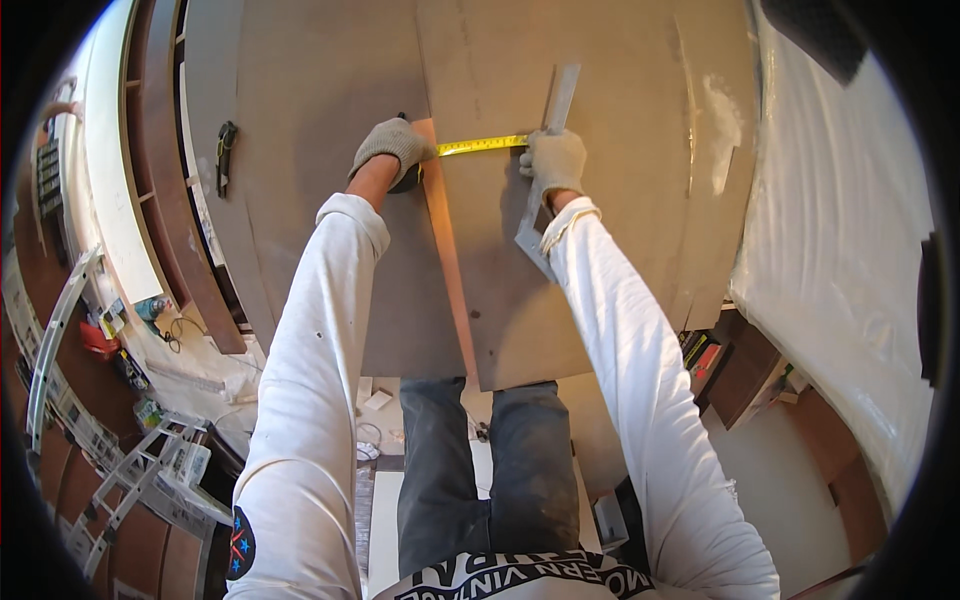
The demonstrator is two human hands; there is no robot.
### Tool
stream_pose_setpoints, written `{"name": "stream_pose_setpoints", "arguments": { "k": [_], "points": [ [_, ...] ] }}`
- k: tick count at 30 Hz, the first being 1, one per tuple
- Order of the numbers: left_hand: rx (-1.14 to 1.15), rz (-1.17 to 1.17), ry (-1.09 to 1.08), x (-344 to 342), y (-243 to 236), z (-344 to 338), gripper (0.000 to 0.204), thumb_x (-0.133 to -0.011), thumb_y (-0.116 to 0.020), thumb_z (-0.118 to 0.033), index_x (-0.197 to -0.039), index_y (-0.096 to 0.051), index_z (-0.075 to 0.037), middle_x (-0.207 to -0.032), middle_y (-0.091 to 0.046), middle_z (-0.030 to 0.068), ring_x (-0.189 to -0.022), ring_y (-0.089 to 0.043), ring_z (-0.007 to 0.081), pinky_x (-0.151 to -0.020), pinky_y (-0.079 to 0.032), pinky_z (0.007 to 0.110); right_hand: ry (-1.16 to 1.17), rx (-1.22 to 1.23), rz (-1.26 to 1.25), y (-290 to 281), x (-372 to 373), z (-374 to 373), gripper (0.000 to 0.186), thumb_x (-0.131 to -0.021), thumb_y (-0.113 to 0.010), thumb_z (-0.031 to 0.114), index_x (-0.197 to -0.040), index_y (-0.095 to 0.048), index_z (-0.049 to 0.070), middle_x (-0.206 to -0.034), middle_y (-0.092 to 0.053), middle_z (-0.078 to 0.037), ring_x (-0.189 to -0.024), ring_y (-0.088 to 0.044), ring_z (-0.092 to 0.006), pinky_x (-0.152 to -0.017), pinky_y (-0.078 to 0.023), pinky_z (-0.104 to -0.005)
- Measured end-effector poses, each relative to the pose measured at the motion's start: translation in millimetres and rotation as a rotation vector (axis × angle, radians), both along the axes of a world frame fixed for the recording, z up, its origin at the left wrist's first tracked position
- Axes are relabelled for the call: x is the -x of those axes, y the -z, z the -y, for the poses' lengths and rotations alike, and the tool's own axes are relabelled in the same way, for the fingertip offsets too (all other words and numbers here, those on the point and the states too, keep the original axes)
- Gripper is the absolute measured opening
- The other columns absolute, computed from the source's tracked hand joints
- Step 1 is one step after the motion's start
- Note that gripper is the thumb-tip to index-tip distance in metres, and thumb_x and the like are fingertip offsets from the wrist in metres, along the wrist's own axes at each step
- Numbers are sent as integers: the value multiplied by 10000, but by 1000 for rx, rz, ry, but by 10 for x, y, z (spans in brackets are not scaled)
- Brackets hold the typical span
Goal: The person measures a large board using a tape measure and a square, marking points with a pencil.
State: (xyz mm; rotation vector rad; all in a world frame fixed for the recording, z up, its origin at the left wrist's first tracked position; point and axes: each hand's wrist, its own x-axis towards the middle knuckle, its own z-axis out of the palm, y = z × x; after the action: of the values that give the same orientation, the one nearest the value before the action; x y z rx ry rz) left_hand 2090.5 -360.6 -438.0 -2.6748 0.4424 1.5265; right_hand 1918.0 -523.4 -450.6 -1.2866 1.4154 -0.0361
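My left hand (396, 146), in a knitted work glove, is closed around the dark case of a tape measure (407, 180). Its yellow blade (482, 145) stretches across to my right hand (556, 160), also gloved. The right fingers wrap a grey metal square (563, 95) and sit at the blade's end; whether they pinch the blade too, I cannot tell. A narrow orange-brown wooden strip (443, 230) runs lengthwise by my left hand, under the tape. Everything rests on a large brown sheet-covered surface (330, 70).
A black hand tool (225, 160), seemingly a utility knife, lies at the surface's left edge. Long boards (165, 150) stand beyond it. A ladder (62, 340) and a drill (152, 308) are at lower left. Translucent plastic sheeting (840, 200) hangs on the right.
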Motion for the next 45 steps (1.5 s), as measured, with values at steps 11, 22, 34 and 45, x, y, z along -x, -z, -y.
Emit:
{"name": "stream_pose_setpoints", "arguments": {
  "k": [11, 22, 34, 45],
  "points": [
    [79, 63, 9, 48, -45, -46, 492, -735, -733, -364, -1034, -707, 25, -983, -707, 226, -912, -706, 331, -804, -548, 382, 16, -20, 142, -141, 96, -14, 193, -895, -609, 181, -880, -616, -11, -641, -599, -77, -474, -600, -166, -438, -496, -306],
    [152, 35, -23, 46, -53, -127, 407, -762, -726, -329, -1007, -723, -5, -968, -717, 194, -867, -710, 306, -770, -554, 385, 171, -319, -85, -1181, 2077, -978, 207, -934, -636, 275, -917, -559, 84, -663, -537, 1, -489, -510, -98, -435, -440, -265],
    [303, -607, -386, 1917, -476, -1867, 135, -850, -703, -127, -784, -727, -11, -668, -667, 54, -599, -602, 130, -566, -480, 308, 572, -265, -295, -1945, 4274, -1851, 237, -1010, -530, 273, -857, -512, 93, -636, -491, 19, -451, -441, -64, -403, -369, -244],
    [165, -765, -358, 3509, -412, -2387, 141, -852, -676, -19, -727, -659, 46, -715, -683, 117, -658, -631, 159, -625, -505, 319, 368, 112, -265, -2251, 4791, -2291, 209, -1009, -527, 230, -1043, -618, 46, -714, -517, 35, -545, -463, -45, -493, -393, -227]
  ]
}}
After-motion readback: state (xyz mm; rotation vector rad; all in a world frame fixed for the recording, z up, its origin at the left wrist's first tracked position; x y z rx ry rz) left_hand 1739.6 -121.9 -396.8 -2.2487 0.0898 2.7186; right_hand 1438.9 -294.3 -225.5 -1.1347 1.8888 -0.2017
